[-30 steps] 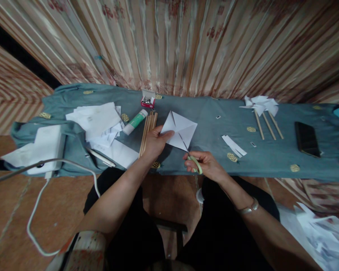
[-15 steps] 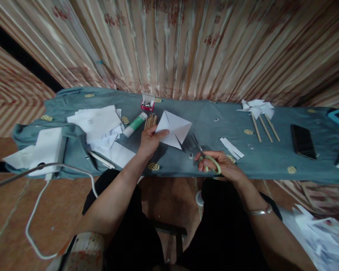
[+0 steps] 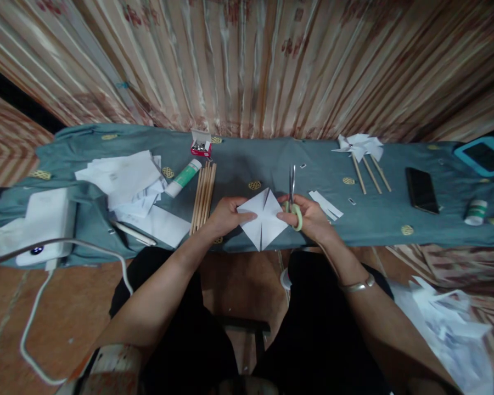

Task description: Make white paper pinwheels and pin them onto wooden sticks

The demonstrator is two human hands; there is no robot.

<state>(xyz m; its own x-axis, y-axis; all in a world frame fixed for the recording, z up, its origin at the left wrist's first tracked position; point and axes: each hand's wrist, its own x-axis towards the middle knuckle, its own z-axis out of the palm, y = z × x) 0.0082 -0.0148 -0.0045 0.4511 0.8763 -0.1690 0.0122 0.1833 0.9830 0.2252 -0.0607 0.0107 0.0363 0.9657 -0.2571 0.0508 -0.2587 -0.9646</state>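
Observation:
A white paper square (image 3: 264, 224) with diagonal cuts lies at the near edge of the cloth-covered table (image 3: 247, 159). My left hand (image 3: 225, 215) pinches its left corner. My right hand (image 3: 308, 217) touches its right corner while gripping green-handled scissors (image 3: 293, 196), whose closed blades point away from me. A bundle of wooden sticks (image 3: 203, 193) lies just left of my left hand.
A glue stick (image 3: 184, 178), a red box of pins (image 3: 200, 146) and a pile of white paper (image 3: 127, 181) lie to the left, beside a white device (image 3: 45, 216) with a cable. Right: paper strips (image 3: 325, 203), finished pinwheels on sticks (image 3: 362, 153), a phone (image 3: 421, 190), a small bottle (image 3: 475, 212).
The paper square came from the table's middle toward me, to the near edge. My right hand swung the scissors left and upright and now touches the paper's right corner.

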